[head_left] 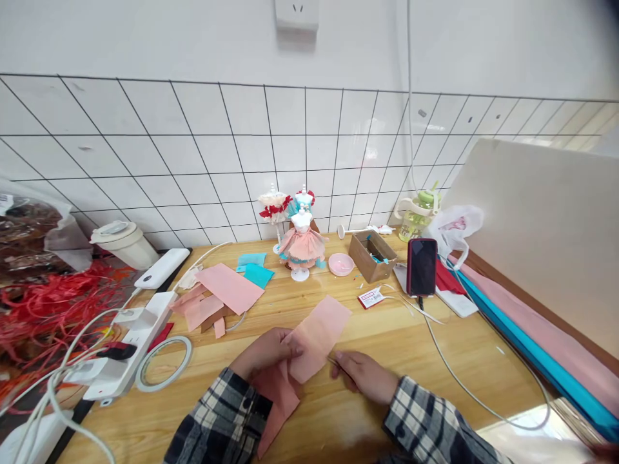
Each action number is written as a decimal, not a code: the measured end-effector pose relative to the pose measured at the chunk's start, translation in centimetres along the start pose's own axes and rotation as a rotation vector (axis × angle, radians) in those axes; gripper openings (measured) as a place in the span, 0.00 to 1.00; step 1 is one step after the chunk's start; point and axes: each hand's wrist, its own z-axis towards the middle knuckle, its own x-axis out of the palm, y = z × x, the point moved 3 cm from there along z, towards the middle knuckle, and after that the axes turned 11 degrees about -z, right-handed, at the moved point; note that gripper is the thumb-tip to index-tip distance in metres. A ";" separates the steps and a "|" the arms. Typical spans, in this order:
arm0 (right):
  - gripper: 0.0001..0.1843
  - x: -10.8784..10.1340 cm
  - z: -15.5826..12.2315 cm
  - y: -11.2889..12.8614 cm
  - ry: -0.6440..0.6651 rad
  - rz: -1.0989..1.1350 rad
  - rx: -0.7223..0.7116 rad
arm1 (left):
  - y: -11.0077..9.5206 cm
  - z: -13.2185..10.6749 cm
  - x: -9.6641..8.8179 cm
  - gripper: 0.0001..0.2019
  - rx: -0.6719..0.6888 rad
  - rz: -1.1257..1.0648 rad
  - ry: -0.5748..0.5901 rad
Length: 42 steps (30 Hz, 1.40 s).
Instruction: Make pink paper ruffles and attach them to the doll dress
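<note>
Your left hand [271, 351] pinches the pink sheet [322, 335], prob to steady it; right hand [365, 375] curls round 1 slim tool [331, 360].

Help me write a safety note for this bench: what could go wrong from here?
The thin item in the right hand, too small to identify, is close to the pink sheet in the left hand and might snag it.
The right sleeve could catch the cable and tug the phone.
If the lidded cup near the power strip tipped, any liquid might reach it.
</note>
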 end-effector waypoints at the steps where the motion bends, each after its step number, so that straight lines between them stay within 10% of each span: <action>1: 0.36 0.5 -0.2 -0.1 0.037 0.073 0.021 | 0.0 0.0 0.2 0.21 0.034 -0.053 0.007; 13: 0.42 3.0 0.4 0.3 0.265 0.281 0.127 | 0.4 -0.6 -0.8 0.27 0.177 0.016 -0.078; 21: 0.39 2.3 0.4 0.6 0.024 0.172 -0.044 | 0.6 -0.5 -0.8 0.22 0.159 0.119 -0.159; 29: 0.31 3.0 0.3 1.2 0.175 0.255 0.087 | -1.2 -0.8 2.9 0.17 0.217 -0.018 -0.076; 42: 0.25 3.2 0.2 1.1 0.128 0.091 -0.011 | 0.7 -0.6 0.6 0.23 0.278 -0.092 -0.156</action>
